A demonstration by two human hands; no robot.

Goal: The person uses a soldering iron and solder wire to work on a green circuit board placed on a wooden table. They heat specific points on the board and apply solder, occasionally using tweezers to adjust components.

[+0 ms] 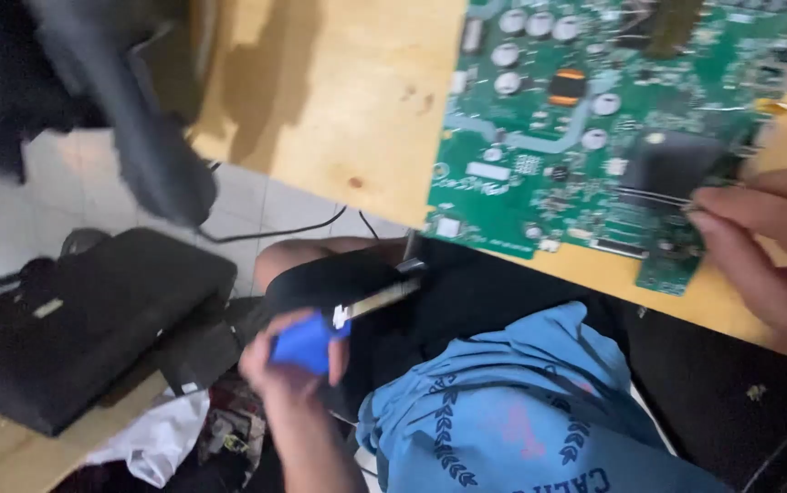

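My left hand (295, 358) is down below the near edge of the tabletop (339, 100), clenched around the blue handle of a soldering iron (357, 315). Its pale shaft runs up and to the right from my fist, and the dark tip ends close under the tabletop's edge, just short of the circuit board's near left corner.

My right hand (772, 256) comes in from the right edge. The fingertips (706, 196) are pinched together at the right side of the green circuit board (585, 137), touching it beside a dark square part; whether they grip a thin wire or only press on the board is too blurred to tell.

The circuit board lies flat on the wooden tabletop, at its right and far part, with silver round capacitors along its far left area and one small orange part among them. Its near edge sits close to the tabletop's near edge.

Below, near the middle, my blue shirt (521, 411) fills the lap. To the left, a flat black case (83, 319) rests on a lower wooden surface, with white cloth (152, 443) beside it on the floor and a thin black cable (266, 233) across pale tiles.
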